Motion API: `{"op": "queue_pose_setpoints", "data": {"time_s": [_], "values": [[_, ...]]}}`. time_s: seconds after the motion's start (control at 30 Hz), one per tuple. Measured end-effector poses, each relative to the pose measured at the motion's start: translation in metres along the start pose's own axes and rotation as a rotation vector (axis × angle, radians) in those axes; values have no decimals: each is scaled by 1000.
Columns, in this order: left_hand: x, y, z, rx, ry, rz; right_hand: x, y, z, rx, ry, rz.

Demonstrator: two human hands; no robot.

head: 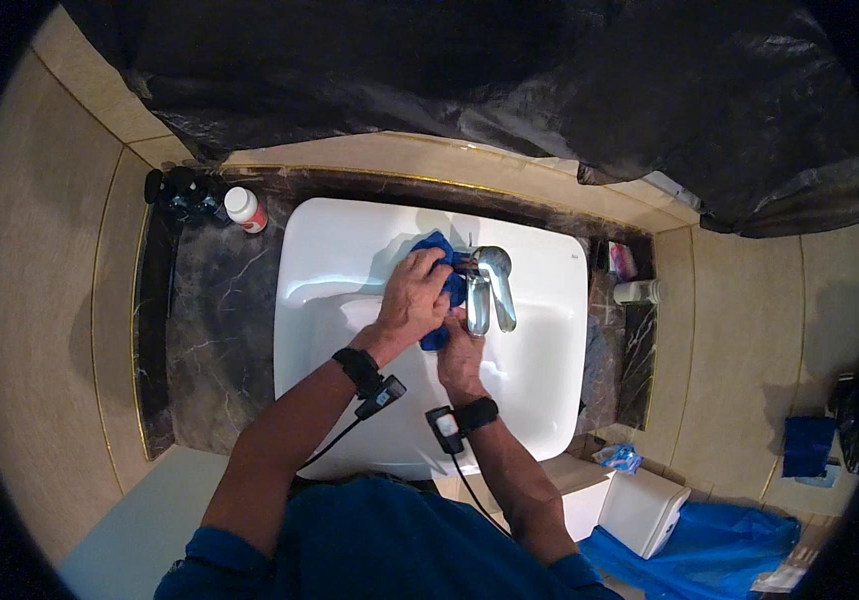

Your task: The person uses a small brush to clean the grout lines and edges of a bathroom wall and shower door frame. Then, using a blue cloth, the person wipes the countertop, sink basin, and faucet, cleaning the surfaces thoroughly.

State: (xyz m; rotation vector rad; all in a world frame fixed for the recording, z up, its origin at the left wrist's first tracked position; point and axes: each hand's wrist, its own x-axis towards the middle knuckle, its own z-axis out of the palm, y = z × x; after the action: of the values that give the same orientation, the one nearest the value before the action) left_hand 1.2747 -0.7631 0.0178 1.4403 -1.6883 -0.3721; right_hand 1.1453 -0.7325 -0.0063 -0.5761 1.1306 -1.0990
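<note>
A crumpled blue cloth [435, 339] is bunched against the left side of the chrome mixer tap [492, 262] on a white washbasin [429, 442]. My left hand [416, 292] grips the cloth from above, its fingers curled over it beside the tap body. Just below, my right hand [463, 356] reaches in under the spout and touches the cloth's lower part. Its fingertips are partly hidden by the spout and the cloth, so its hold is unclear. Black straps with small cabled devices sit on both wrists.
Dark marbled stone [212, 330] surrounds the basin. A white bottle with a red label [246, 210] and dark bottles [186, 193] stand at the back left. On the right are a clear container [636, 292] and a pink packet [622, 260]. Black sheeting [399, 82] hangs over the far wall.
</note>
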Motion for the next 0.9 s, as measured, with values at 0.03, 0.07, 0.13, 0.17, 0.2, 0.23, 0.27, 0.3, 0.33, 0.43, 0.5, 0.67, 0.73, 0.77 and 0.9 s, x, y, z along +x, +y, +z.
{"op": "queue_pose_setpoints", "data": {"time_s": [0.03, 0.07, 0.13, 0.17, 0.2, 0.23, 0.27, 0.3, 0.33, 0.43, 0.5, 0.67, 0.73, 0.77, 0.9], "values": [[-5, 4, 1, -15, 16, 5, -5, -6, -4, 20, 23, -2], [-10, 9, 3, -29, 32, 9, 4, 3, -25, -31, 47, -48], [-15, 14, 2, -24, 19, 0, 10, -15, -36, -28, 64, -83], [-17, 17, 3, -14, 33, -8, 15, -26, -40, -100, 67, -104], [-18, 21, 5, -12, 41, -7, 24, -36, -50, -237, -11, -215], [-20, 24, 7, -6, 52, -9, 32, -47, -53, -375, -96, -324], [-22, 24, 9, -3, 34, -18, 42, -56, -52, -397, -50, -324], [-24, 28, 11, -30, 2, -25, 55, -59, -55, -411, -31, -375], [-27, 30, 11, -51, -24, -42, 61, -66, -50, -446, -8, -364], [-35, 36, 9, -55, -95, -72, 69, -68, -48, -567, 15, -388], [-38, 36, 9, -35, -115, -71, 72, -62, -53, -577, -8, -346], [-36, 28, 9, -117, -97, -60, 91, -68, -70, -800, -96, -322], [-34, 24, 12, -209, -81, -92, 99, -86, -47, -1073, -124, -512], [-34, 21, 12, -276, -83, -128, 102, -90, -32, -1025, -124, -508], [-35, 29, 15, -326, -77, -114, 121, -89, -33, -923, -156, -467]]}}
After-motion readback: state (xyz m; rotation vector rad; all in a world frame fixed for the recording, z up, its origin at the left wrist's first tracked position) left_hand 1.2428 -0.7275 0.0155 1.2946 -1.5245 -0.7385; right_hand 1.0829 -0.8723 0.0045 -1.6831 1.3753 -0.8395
